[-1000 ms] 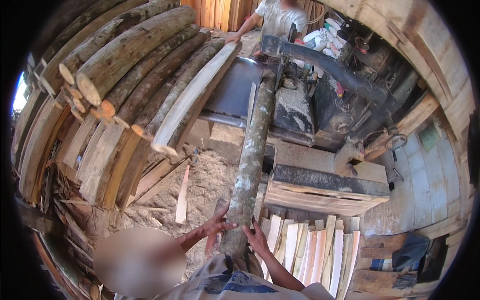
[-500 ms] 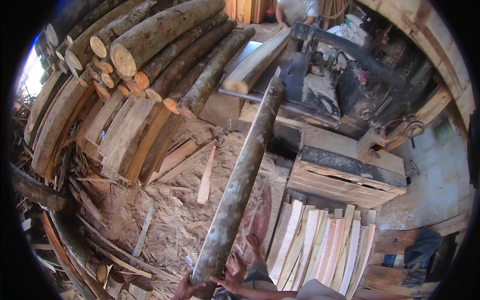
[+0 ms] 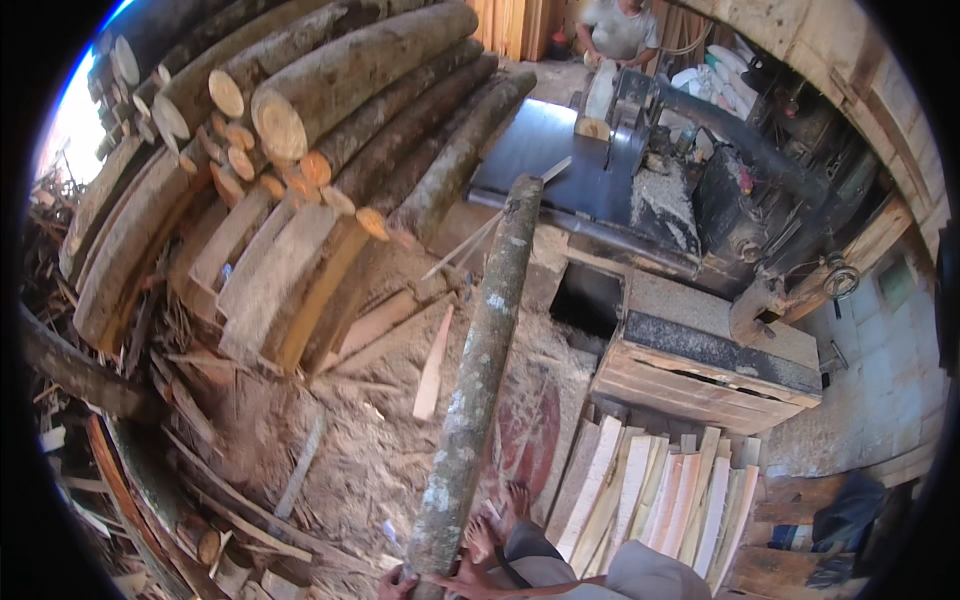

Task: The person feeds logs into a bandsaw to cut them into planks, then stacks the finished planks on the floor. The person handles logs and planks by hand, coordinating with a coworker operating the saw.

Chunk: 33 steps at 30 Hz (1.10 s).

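Note:
A long bark-covered slab of wood [image 3: 480, 350] slants up from the lower edge toward the saw table. My left hand [image 3: 397, 583] grips the left side of its near end, partly cut off by the frame's lower edge. On the right side of that same end, my right hand [image 3: 470, 580] is closed with its fingers against the bark. The slab's far end reaches the front edge of the dark metal saw table [image 3: 545, 145]. A thin wood strip [image 3: 460, 248] passes behind the slab near that end.
At the far side of the table a co-worker [image 3: 615, 35] handles a squared timber [image 3: 594, 105]. Piled logs [image 3: 360, 85] stand at the upper left. Cut boards [image 3: 650, 490] lean at the lower right beside a wooden box [image 3: 700, 375]. Offcuts and sawdust cover the floor [image 3: 370, 430].
The slab's far end has swung left and down, away from above the table. The co-worker's timber has moved back and turned straighter. A thin strip now shows behind the slab.

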Each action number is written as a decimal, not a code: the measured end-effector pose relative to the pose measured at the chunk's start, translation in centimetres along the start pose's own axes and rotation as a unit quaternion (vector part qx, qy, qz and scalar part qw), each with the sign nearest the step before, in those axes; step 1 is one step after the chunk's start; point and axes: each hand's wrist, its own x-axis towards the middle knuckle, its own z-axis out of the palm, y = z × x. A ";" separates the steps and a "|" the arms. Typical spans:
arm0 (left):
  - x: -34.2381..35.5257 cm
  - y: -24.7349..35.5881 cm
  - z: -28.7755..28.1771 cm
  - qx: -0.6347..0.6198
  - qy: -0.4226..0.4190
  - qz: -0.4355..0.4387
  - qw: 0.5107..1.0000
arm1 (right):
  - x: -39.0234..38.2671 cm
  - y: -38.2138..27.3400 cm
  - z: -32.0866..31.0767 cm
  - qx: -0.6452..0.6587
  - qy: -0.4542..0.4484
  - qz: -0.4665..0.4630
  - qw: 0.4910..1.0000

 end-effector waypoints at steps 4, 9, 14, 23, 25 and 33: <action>0.0 9.5 7.2 0.177 0.064 0.038 0.981 | 5.7 -7.1 -5.3 0.104 0.113 0.003 0.988; 8.4 17.1 13.0 0.137 0.091 0.055 0.985 | 16.8 -10.9 -12.4 0.094 0.159 0.023 0.982; 19.2 29.1 18.7 0.089 0.039 0.150 0.984 | 25.0 -21.1 -19.3 0.051 0.161 -0.124 0.978; 48.5 49.0 22.8 -0.193 0.040 0.249 0.948 | 22.2 -12.5 -31.4 0.084 0.172 0.041 0.981; 51.1 51.4 23.3 -0.226 0.067 0.244 0.941 | 20.3 -6.8 -33.2 0.081 0.257 0.107 0.957; 50.5 45.1 27.2 -0.215 0.029 0.109 0.970 | 17.8 4.0 -37.1 -0.315 0.148 0.212 0.913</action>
